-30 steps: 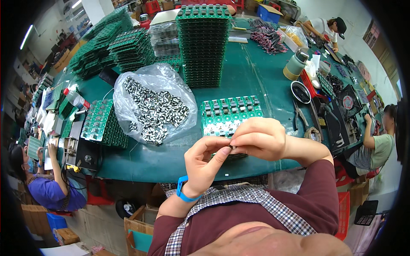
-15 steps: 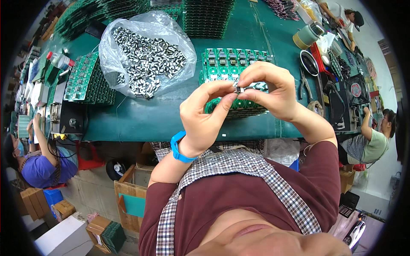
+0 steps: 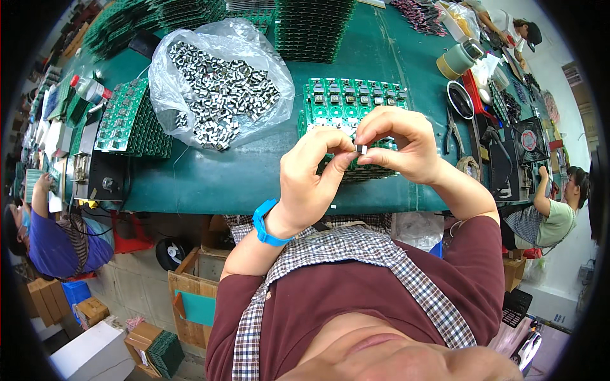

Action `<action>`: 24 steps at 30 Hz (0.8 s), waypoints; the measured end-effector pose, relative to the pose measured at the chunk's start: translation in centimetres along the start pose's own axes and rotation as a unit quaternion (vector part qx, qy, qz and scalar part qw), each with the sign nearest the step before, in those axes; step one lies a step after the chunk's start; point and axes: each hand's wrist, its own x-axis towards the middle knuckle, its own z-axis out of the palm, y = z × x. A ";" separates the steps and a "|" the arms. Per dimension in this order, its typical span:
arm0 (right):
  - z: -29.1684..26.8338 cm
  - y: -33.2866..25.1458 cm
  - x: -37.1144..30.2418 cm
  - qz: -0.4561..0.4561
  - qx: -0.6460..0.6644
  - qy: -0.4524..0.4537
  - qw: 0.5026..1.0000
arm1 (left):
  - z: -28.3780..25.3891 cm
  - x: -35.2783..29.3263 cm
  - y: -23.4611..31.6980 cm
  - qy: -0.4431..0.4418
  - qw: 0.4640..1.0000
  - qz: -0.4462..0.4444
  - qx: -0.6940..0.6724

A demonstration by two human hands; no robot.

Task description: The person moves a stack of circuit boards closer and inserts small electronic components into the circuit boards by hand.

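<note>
A small black-and-white block-shaped electronic component [image 3: 361,149] is pinched between the fingertips of both hands. My left hand [image 3: 314,174], with a blue band at the wrist, has thumb and index finger closed at its left side. My right hand [image 3: 406,146] holds it from the right, thumb below and index finger above. Beneath the hands lies a stack of green circuit boards [image 3: 348,113], partly hidden by my fingers; rows of dark components show along its far part. To the left, an open clear plastic bag [image 3: 284,76] holds a heap of similar small components [image 3: 222,92].
More board stacks [image 3: 130,120] stand at the left, and a tall one [image 3: 314,32] at the back. On the right are pliers [image 3: 453,134], a round container [image 3: 460,100] and a tumbler [image 3: 459,58]. Other people work at both sides.
Both hands have shifted slightly nearer to me with the component between them. The component has turned, and its pale face shows more plainly.
</note>
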 end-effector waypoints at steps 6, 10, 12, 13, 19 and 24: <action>-0.2 0.1 0.0 0.000 -0.005 -0.002 1.000 | -0.1 0.2 0.2 -0.007 0.999 0.020 0.033; -0.5 -0.1 0.2 -0.050 -0.034 -0.051 0.997 | 0.0 0.1 0.4 -0.016 0.999 0.027 0.019; -0.6 -0.4 0.1 -0.052 -0.044 -0.065 0.996 | 0.1 -0.1 0.5 -0.025 0.999 0.022 0.008; -0.6 -0.6 0.0 -0.067 -0.076 -0.058 0.993 | 0.1 -0.2 0.5 -0.030 0.999 0.025 0.012; 0.4 -1.1 -2.4 -0.111 -0.160 0.066 0.979 | 0.9 -0.5 1.2 -0.009 0.999 0.050 0.003; 0.5 -1.0 -3.2 -0.147 -0.190 0.079 0.967 | 1.2 -0.4 0.5 -0.003 0.983 0.164 0.085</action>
